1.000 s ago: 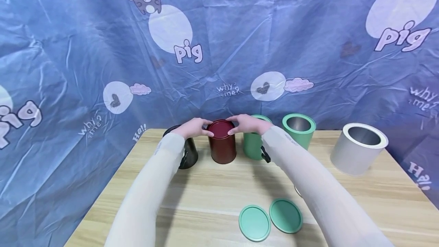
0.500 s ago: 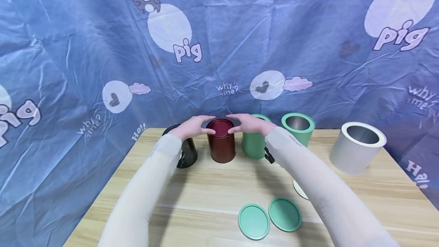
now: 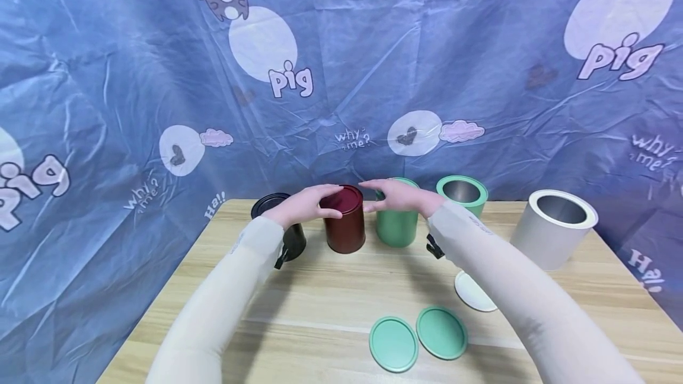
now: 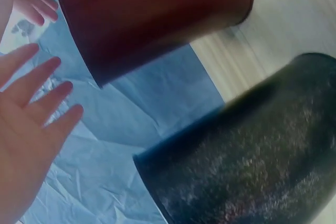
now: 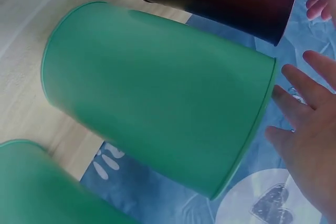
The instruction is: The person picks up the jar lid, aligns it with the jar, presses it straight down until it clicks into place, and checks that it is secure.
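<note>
A dark red can (image 3: 345, 233) stands upright at the back of the table, a red lid (image 3: 344, 200) seated in its top. My left hand (image 3: 305, 204) hovers over its left side, fingers spread and straight, holding nothing. Over the near green can (image 3: 396, 231) is my right hand (image 3: 401, 195), its fingers also extended and gripping nothing; it hides part of that can's top. In the left wrist view the left fingers are apart from the red can (image 4: 157, 22). The right fingertips appear beside the rim of the green can (image 5: 163, 98) in the right wrist view; contact is unclear.
A black lidded can (image 3: 271, 201) stands left, partly behind the left hand. To the right are an open green can (image 3: 475, 211) and an open white can (image 3: 549, 240). Two green lids (image 3: 393, 344) (image 3: 441, 332) and a white lid (image 3: 474, 290) lie on the wooden table (image 3: 299, 325).
Both hands have let go of the red can's rim and drawn apart. The right hand has shifted rightward over the green can, uncovering more of the white lid.
</note>
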`<control>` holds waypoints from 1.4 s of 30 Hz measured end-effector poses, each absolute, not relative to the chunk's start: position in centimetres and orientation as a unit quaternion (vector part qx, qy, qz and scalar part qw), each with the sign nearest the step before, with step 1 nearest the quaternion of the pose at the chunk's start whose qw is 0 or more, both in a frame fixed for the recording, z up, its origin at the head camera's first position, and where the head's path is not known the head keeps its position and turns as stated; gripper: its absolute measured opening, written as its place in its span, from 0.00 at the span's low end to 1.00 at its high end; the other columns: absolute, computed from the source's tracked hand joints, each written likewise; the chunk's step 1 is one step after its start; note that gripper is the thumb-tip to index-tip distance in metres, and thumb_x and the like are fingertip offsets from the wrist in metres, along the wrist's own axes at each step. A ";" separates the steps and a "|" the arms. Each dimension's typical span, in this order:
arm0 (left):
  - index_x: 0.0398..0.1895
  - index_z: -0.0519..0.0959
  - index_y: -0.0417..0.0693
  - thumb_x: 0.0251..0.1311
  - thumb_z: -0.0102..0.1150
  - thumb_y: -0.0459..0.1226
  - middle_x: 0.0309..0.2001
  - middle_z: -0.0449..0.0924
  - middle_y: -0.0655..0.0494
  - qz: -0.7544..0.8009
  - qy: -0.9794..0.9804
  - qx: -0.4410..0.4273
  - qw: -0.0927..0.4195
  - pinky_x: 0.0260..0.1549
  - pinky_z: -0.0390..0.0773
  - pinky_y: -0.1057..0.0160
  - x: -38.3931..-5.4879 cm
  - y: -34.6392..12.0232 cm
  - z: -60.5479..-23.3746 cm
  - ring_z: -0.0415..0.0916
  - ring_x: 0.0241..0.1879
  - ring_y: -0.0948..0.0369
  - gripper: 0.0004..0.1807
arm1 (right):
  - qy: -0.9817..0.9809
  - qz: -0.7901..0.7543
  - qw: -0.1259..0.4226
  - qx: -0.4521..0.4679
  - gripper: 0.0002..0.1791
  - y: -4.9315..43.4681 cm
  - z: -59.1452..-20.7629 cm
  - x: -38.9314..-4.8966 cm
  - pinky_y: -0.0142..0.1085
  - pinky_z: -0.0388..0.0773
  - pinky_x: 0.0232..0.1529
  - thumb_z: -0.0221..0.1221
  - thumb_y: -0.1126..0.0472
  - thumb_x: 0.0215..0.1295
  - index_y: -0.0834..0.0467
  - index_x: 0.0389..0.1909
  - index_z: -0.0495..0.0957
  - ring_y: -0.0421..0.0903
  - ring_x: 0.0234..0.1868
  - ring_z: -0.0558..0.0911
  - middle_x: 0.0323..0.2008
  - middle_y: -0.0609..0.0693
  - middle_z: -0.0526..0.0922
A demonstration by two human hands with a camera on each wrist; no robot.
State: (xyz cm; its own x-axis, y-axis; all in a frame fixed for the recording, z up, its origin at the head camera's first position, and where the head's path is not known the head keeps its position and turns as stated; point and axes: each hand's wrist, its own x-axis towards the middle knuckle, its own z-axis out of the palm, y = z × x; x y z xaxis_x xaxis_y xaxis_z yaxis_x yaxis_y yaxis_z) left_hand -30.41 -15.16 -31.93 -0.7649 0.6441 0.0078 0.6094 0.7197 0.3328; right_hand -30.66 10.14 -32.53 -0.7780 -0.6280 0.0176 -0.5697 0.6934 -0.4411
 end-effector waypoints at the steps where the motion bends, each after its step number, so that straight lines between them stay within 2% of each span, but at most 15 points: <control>1: 0.70 0.65 0.43 0.60 0.63 0.49 0.70 0.64 0.43 0.158 0.925 0.342 0.052 0.71 0.59 0.52 -30.2 -15.1 -31.9 0.59 0.71 0.50 0.38 | 0.915 -0.216 0.065 -0.335 0.39 10.2 -32.5 -30.4 0.52 0.59 0.71 0.62 0.50 0.64 0.64 0.71 0.60 0.60 0.71 0.63 0.69 0.64 0.65; 8: 0.70 0.64 0.40 0.61 0.63 0.47 0.70 0.64 0.42 0.144 0.917 0.371 0.035 0.71 0.57 0.50 -29.1 -14.7 -32.3 0.57 0.72 0.47 0.38 | 0.907 -0.197 0.053 -0.368 0.39 10.7 -32.6 -28.4 0.62 0.50 0.71 0.61 0.50 0.65 0.65 0.70 0.61 0.63 0.72 0.60 0.70 0.66 0.63; 12: 0.71 0.63 0.40 0.61 0.62 0.48 0.71 0.62 0.43 0.136 0.913 0.384 0.034 0.72 0.55 0.48 -28.4 -14.6 -32.7 0.53 0.73 0.46 0.39 | 0.912 -0.171 0.051 -0.369 0.39 11.0 -32.8 -27.4 0.64 0.46 0.71 0.61 0.48 0.64 0.64 0.70 0.62 0.65 0.72 0.57 0.70 0.66 0.62; 21: 0.73 0.61 0.46 0.61 0.60 0.52 0.73 0.58 0.45 0.117 0.910 0.395 0.037 0.71 0.55 0.47 -26.5 -14.3 -33.3 0.49 0.75 0.46 0.39 | 0.914 -0.155 0.022 -0.374 0.41 12.3 -33.3 -25.1 0.63 0.47 0.71 0.63 0.48 0.62 0.61 0.71 0.61 0.67 0.73 0.54 0.71 0.64 0.60; 29: 0.72 0.64 0.48 0.61 0.59 0.53 0.73 0.59 0.46 0.091 0.903 0.420 0.016 0.71 0.55 0.45 -24.5 -14.1 -34.1 0.50 0.74 0.45 0.38 | 0.910 -0.159 -0.008 -0.383 0.41 13.9 -34.5 -22.4 0.66 0.50 0.69 0.64 0.47 0.59 0.61 0.70 0.63 0.68 0.73 0.53 0.71 0.64 0.60; 36: 0.70 0.67 0.47 0.60 0.59 0.53 0.72 0.61 0.47 0.056 0.881 0.469 -0.032 0.71 0.54 0.45 -22.6 -13.4 -35.3 0.49 0.75 0.45 0.37 | 0.904 -0.159 -0.032 -0.396 0.41 15.0 -35.4 -20.5 0.66 0.54 0.67 0.64 0.47 0.58 0.61 0.69 0.65 0.68 0.72 0.56 0.70 0.63 0.63; 42: 0.69 0.68 0.47 0.61 0.57 0.56 0.72 0.62 0.46 0.017 0.857 0.510 -0.069 0.70 0.58 0.45 -20.8 -12.6 -36.2 0.51 0.74 0.45 0.36 | 0.896 -0.153 -0.036 -0.415 0.42 15.8 -36.9 -18.7 0.64 0.57 0.67 0.64 0.47 0.57 0.60 0.70 0.63 0.68 0.71 0.57 0.70 0.63 0.63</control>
State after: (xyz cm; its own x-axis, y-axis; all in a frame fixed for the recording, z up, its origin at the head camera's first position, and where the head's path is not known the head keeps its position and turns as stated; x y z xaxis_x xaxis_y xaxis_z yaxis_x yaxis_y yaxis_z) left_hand -20.82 -12.58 -36.17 -0.4697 0.8724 0.1355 0.8771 0.4786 -0.0412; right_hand -18.71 15.79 -36.95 -0.6525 -0.7333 0.1912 -0.7552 0.6084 -0.2439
